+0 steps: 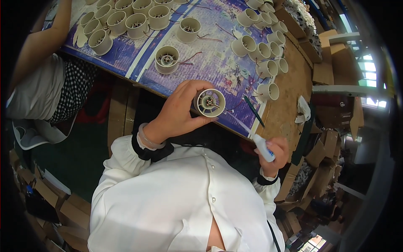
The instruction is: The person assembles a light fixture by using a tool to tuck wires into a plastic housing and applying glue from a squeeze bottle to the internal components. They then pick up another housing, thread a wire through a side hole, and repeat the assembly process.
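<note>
My left hand (181, 108) is closed around a cream plastic cylinder housing (224, 103), its open end facing up at the table's near edge. Inside it a spoked ring and a small motor-like core show, and thin wires come out on its right. My right hand (275, 153) grips a small white glue bottle (262, 147) with a long clear nozzle, tilted up and left toward the housing but apart from it. Just beyond my left hand a similar housing (167, 60) with dark red wires stands on the table. A dark green pen-like tool (254, 111) lies between the housing and the right-hand row.
Many cream housings (136, 26) stand at the far left, and another group (267, 68) lines the right. The table's purple patterned cover (205, 63) is worn. Crumpled white tissue (303, 110) lies at the right edge. Another person's arm (44, 46) is at left; cardboard boxes (331, 63) stand at right.
</note>
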A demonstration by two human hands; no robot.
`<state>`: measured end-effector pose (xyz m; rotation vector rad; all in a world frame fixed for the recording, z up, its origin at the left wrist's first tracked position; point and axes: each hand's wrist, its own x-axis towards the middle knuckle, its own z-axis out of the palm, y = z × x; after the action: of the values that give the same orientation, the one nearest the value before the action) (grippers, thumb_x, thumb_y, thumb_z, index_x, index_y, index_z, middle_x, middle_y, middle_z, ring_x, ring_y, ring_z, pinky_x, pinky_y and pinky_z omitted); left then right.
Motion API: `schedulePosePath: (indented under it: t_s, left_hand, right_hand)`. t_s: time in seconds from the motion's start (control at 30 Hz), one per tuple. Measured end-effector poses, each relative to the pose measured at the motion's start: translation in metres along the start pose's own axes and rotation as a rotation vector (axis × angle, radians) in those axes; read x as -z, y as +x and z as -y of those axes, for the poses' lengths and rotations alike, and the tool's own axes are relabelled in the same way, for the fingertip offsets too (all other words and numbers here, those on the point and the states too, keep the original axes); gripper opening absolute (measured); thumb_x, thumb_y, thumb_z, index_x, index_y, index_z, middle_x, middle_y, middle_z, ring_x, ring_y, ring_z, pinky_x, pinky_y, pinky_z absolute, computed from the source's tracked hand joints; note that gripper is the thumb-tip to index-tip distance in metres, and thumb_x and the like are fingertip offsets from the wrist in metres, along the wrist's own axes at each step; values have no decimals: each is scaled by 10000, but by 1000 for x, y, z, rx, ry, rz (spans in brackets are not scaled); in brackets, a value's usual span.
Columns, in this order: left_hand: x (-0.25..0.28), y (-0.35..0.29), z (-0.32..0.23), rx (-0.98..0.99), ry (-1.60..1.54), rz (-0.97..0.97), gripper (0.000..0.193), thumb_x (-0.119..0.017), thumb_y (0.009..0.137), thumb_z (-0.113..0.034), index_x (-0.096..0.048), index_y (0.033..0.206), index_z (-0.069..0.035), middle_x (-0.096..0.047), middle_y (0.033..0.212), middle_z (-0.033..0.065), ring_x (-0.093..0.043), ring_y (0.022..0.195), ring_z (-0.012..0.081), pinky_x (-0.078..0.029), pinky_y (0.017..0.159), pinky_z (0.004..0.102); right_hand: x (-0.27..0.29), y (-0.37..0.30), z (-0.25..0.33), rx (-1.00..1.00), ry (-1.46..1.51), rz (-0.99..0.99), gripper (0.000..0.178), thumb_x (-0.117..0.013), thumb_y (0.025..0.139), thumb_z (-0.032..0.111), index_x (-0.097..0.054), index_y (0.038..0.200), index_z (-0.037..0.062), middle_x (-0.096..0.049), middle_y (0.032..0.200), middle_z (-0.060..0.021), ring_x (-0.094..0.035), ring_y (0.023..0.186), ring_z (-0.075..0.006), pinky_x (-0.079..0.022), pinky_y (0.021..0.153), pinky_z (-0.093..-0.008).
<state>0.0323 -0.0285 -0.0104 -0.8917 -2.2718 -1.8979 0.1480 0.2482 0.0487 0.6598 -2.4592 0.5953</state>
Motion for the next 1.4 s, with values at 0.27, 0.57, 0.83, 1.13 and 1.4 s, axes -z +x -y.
schedulePosePath:
  t_s: [0.27, 0.57, 0.83, 1.13, 1.4]
  left_hand:
    - [4, 2, 2, 9, 52, 7, 646, -827, 684, -121, -490, 1232, -59, -556, 1190, 110, -540, 1114, 272, -421, 952, 353]
    - [24, -7, -8, -128, 475, -66, 634, -849, 638, -198, -551, 1183, -72, -487, 1310, 161, -444, 1206, 378, -344, 1023, 439]
    - [29, 2, 12, 3, 884, -183, 661, -832, 647, -251, -547, 1229, -123, -196, 1503, 257, -218, 1368, 470, -244, 1095, 521]
    - [56, 52, 53, -47, 662, -81, 642, -796, 661, -251, -510, 1216, -100, -165, 1507, 286, -195, 1370, 500, -226, 1109, 525]
    - [60, 47, 56, -29, 834, -183, 653, -783, 664, -258, -492, 1222, -83, -178, 1512, 280, -187, 1390, 472, -209, 1120, 497]
  right_hand:
    - [-35, -27, -3, -775, 832, -675, 254, -565, 946, 303, -562, 1038, 66, -584, 866, -75, -520, 718, -157, -374, 525, -252]
    - [-46, -19, -19, -902, 1710, -763, 260, -475, 995, 295, -554, 1065, 56, -595, 885, -82, -467, 672, -123, -349, 496, -231]
    - [-41, -32, -28, -916, 1772, -727, 240, -484, 994, 230, -533, 1136, 43, -615, 973, -98, -478, 721, -122, -363, 505, -220]
    - [-24, -49, -37, -905, 1657, -716, 326, -483, 997, 202, -484, 1272, 28, -613, 1147, -111, -505, 791, -127, -384, 527, -203]
    - [-21, -62, -51, -900, 1476, -745, 359, -540, 965, 128, -474, 1302, 24, -616, 1143, -89, -573, 896, -137, -462, 658, -206]
